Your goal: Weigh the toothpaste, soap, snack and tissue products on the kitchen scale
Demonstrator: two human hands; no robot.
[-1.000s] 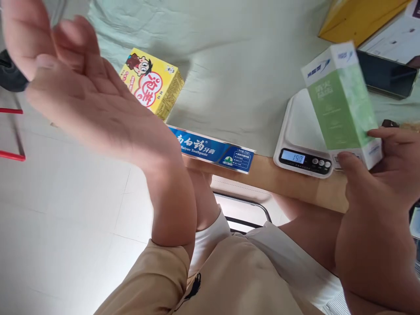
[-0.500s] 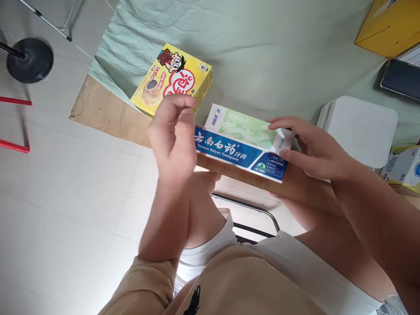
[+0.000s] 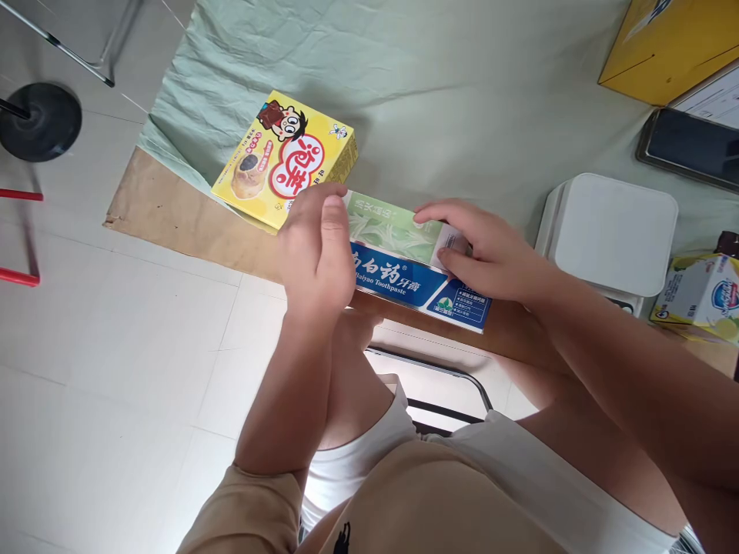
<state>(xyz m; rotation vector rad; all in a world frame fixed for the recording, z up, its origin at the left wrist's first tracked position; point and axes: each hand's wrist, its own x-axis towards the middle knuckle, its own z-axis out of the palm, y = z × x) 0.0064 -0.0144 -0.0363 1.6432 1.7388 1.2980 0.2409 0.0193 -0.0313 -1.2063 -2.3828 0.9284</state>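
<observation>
Two long boxes lie side by side at the table's near edge. The nearer one is a blue Yunnan Baiyao toothpaste box (image 3: 398, 281); against its far side rests a light green and white box (image 3: 389, 231). My left hand (image 3: 317, 250) is closed around the left ends of both boxes, covering them, with the thumb on top. My right hand (image 3: 485, 250) grips the green box's right end between thumb and fingers. Just beyond my left hand, a yellow snack box (image 3: 282, 154) with a cartoon face lies flat.
A green cloth (image 3: 462, 115) covers the table, with brown board (image 3: 185, 196) along its near edge. To the right are a white square-topped device (image 3: 615, 231), a yellow-and-white carton (image 3: 698, 296), a dark phone-like object (image 3: 693, 146) and a large yellow box (image 3: 675, 46).
The green box has slid left along the toothpaste box, with my right hand moving along. My left hand has come in over the left ends. The whole view has shifted slightly.
</observation>
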